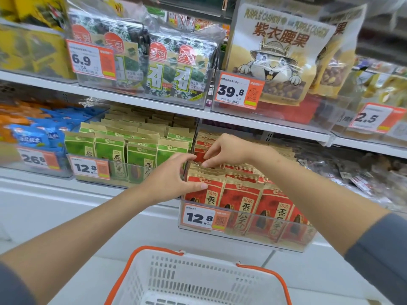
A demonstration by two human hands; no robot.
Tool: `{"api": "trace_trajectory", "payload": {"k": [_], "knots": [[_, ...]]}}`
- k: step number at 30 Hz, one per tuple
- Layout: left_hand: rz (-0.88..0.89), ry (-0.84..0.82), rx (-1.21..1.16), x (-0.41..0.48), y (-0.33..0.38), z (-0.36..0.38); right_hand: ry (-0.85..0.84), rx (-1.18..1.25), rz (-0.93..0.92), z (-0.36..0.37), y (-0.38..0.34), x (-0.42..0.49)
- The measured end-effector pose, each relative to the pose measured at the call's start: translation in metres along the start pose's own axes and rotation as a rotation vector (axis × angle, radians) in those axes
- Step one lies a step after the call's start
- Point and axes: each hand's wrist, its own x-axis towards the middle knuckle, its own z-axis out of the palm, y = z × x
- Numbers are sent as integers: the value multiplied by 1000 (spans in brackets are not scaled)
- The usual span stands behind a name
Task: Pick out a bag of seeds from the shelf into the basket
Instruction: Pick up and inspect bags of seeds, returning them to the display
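Red and tan bags of sunflower seeds stand in rows in a clear shelf bin. The front left bag is the one both hands are on. My left hand holds it from the left, thumb across its red front and fingers over its top edge. My right hand reaches in from the right and pinches the tan top edge of that same bag. Below, a white basket with orange handles hangs in front of me, nothing visible inside it.
Green seed bags fill the bin to the left, blue packs lie further left. The shelf above carries seaweed packs and a large cashew bag. Price tags hang on the bin fronts. More packets crowd the right shelf.
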Motion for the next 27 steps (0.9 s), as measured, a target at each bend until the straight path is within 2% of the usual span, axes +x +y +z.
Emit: {"api": "trace_trajectory", "payload": {"k": [3,7,9,12,17,21,25,27], "knots": [[-6,9,26,1,2,1,-72,62,26,-4,3,5],[-8,15,32,1,2,0,-181,-78,59,-3,5,12],[-6,19,35,2,2,0,-181,-108,64,0,4,14],[2,12,16,2,2,1,-86,-139,52,0,2,15],[-7,0,15,1,1,1,193,-228,76,9,13,19],[6,-4,31,2,1,1,130,-269,106,21,18,19],[10,-5,42,2,1,1,376,-255,110,22,23,18],[10,-6,41,2,2,1,319,-188,127,23,25,15]]}}
